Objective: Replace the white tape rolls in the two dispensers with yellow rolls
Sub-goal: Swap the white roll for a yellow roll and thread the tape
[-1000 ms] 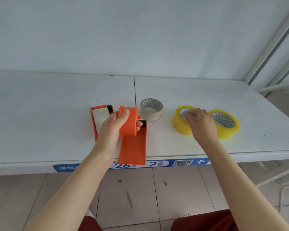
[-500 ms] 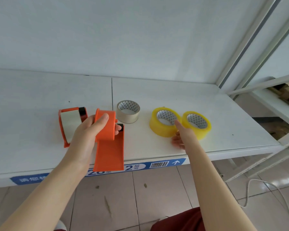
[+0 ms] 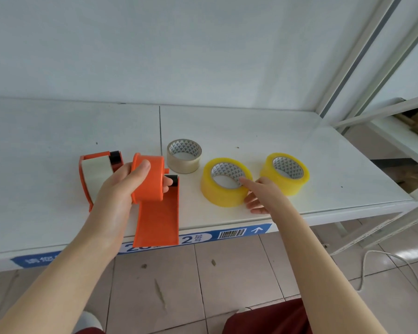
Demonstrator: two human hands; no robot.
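Observation:
My left hand [image 3: 121,189] grips an orange tape dispenser [image 3: 155,201] by its round drum, which holds no roll that I can see; its flat handle points toward me over the shelf edge. Behind my hand a second orange dispenser [image 3: 94,165] lies on the shelf with a white roll inside. A loose white tape roll [image 3: 184,156] sits flat just right of it. Two yellow rolls lie flat further right. My right hand [image 3: 263,196] touches the nearer yellow roll [image 3: 225,183], index finger on its top rim and the other fingers against its side. The far yellow roll [image 3: 286,173] is untouched.
The white shelf board [image 3: 251,126] has a blue label strip with a barcode [image 3: 232,233] along its front edge. A white metal rack upright [image 3: 348,68] stands at the right. A white cord [image 3: 396,261] lies on the tiled floor below.
The view has swung right and closer. My right hand left the top of the nearer yellow roll, dropped beside it, and now has its fingers on the roll's rim and side. My left hand keeps holding the dispenser.

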